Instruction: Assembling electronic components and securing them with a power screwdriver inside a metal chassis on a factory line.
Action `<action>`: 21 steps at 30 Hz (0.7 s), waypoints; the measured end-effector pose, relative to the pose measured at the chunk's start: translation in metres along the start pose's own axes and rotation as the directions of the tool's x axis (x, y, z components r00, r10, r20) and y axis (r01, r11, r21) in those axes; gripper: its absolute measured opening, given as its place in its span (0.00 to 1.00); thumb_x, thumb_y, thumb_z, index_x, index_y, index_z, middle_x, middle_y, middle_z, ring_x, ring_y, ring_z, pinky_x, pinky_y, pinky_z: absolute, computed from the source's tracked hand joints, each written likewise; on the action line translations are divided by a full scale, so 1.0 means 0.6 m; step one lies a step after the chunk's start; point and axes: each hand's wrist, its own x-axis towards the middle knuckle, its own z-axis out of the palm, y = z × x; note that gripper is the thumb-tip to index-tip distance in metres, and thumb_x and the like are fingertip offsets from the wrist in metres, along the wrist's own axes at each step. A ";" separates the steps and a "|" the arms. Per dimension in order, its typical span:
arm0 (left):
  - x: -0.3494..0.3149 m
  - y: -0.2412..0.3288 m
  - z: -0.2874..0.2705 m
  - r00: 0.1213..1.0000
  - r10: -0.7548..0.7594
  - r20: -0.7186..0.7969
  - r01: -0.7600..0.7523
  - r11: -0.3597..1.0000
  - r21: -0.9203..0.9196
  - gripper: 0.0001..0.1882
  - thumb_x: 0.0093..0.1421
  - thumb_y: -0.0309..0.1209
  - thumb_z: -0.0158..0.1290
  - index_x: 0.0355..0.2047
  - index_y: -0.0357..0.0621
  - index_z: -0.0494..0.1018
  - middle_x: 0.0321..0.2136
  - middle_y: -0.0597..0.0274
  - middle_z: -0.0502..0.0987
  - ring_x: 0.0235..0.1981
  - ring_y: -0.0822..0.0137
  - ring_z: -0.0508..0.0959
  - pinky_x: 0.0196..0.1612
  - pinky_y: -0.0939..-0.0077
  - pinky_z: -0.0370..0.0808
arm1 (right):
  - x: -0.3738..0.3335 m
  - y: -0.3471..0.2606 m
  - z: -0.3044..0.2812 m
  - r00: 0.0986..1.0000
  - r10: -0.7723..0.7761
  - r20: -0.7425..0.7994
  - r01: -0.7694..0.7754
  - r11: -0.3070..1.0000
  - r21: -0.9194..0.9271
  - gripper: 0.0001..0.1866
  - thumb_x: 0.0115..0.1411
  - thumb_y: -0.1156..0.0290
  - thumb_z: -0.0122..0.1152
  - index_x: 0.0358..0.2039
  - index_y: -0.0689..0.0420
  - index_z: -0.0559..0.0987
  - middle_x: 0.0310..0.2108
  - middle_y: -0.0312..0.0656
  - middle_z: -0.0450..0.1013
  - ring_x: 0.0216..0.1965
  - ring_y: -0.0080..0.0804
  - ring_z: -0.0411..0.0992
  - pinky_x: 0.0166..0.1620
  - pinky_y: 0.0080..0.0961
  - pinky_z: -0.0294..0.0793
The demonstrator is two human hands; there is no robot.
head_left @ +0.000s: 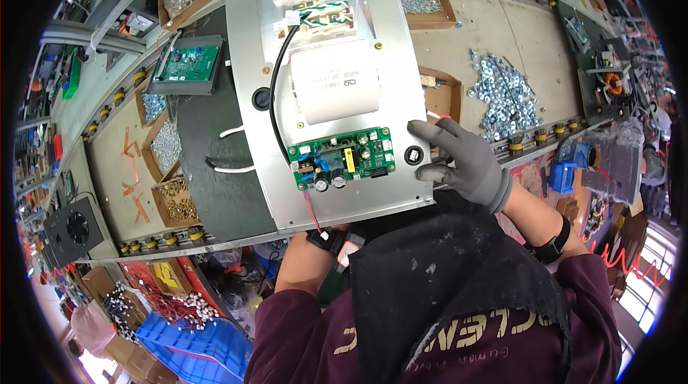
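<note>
In front of me a silver metal panel [344, 206] lies across the bench. Near its close end sits a green circuit board [342, 160], with a white cylindrical capacitor [335, 82] beyond it. My right hand [469, 162], in a grey glove, is at the panel's right edge beside a round black-ringed hole [413, 155]. Its fingers are spread, with the thumb apart from the others. My left hand is hidden beneath the panel's near edge; only its wrist, with a dark band [326, 240], shows. A thin pink-red wire [312, 210] hangs from the board toward that wrist.
Loose nuts and bolts [504, 94] are heaped on the bench at right. Cardboard trays of fasteners [166, 147] stand at left, beside a second circuit board [190, 63]. Roller rails [172, 238] run along the bench edges. A blue crate [190, 348] stands at lower left.
</note>
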 end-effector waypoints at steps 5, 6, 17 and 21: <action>-0.004 0.008 -0.014 1.000 0.010 -0.018 -0.010 1.000 -0.028 0.18 0.61 0.36 0.49 0.47 0.37 0.67 0.36 0.60 0.74 0.35 0.69 0.73 0.37 0.75 0.71 | -0.002 0.001 -0.002 0.988 0.126 0.094 -0.132 0.989 0.063 0.37 0.42 0.60 0.69 0.55 0.44 0.67 0.38 0.41 0.67 0.35 0.39 0.70 0.38 0.30 0.71; -0.005 0.010 -0.017 1.000 0.009 -0.023 -0.010 0.999 -0.038 0.18 0.61 0.36 0.49 0.47 0.37 0.67 0.36 0.60 0.74 0.35 0.68 0.73 0.38 0.74 0.72 | -0.002 0.000 -0.003 0.997 0.067 0.035 -0.067 0.998 -0.011 0.36 0.41 0.59 0.69 0.54 0.44 0.68 0.37 0.41 0.67 0.36 0.39 0.70 0.38 0.31 0.71; 0.008 -0.001 0.020 0.998 0.059 -0.008 -0.060 0.986 -0.153 0.19 0.61 0.33 0.48 0.50 0.37 0.66 0.40 0.59 0.74 0.40 0.66 0.74 0.42 0.73 0.73 | 0.032 -0.020 -0.044 0.901 -0.433 -0.044 0.418 0.889 -0.187 0.11 0.50 0.67 0.63 0.36 0.47 0.78 0.34 0.36 0.70 0.32 0.33 0.69 0.36 0.27 0.69; -0.082 0.017 -0.001 0.997 0.063 0.039 -0.019 0.735 -0.678 0.19 0.61 0.32 0.48 0.51 0.37 0.65 0.41 0.58 0.75 0.42 0.65 0.74 0.43 0.72 0.73 | 0.155 0.058 -0.159 0.787 0.028 -0.616 0.333 0.821 0.463 0.13 0.61 0.68 0.51 0.46 0.54 0.73 0.34 0.34 0.72 0.31 0.23 0.69 0.35 0.21 0.69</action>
